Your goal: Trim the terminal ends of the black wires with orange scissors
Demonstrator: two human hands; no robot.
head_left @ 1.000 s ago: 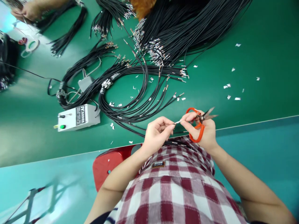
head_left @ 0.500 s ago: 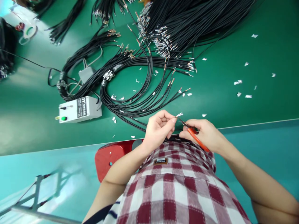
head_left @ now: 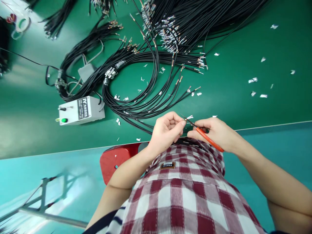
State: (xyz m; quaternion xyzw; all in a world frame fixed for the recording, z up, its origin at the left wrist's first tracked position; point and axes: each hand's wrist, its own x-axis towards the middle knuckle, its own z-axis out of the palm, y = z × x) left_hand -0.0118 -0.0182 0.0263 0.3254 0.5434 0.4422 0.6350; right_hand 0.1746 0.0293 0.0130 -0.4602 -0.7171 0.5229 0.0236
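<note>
My left hand (head_left: 168, 129) pinches the end of a black cable, whose thin pale strands (head_left: 189, 117) stick out past the fingertips. In my right hand (head_left: 215, 131) are scissors with orange-red handles (head_left: 209, 139). Their dark, narrow blades lie across the strands close to my left fingertips. More black cable (head_left: 186, 141) rests on my lap, just below both hands. Behind my hands, a curved bundle of black cables (head_left: 114, 109) lies on the green table, its stripped ends fanned out to the right.
A white box with a green button (head_left: 81, 110) stands left of the bundle. Large piles of black cables (head_left: 209, 19) lie at the back. White scraps (head_left: 263, 96) dot the green table (head_left: 243, 71). A red stool (head_left: 114, 162) is below the front edge, tape (head_left: 23, 23) at the far left.
The scissors have moved to the strands, and their blades now cross them at my left fingertips. The camera view has shifted slightly.
</note>
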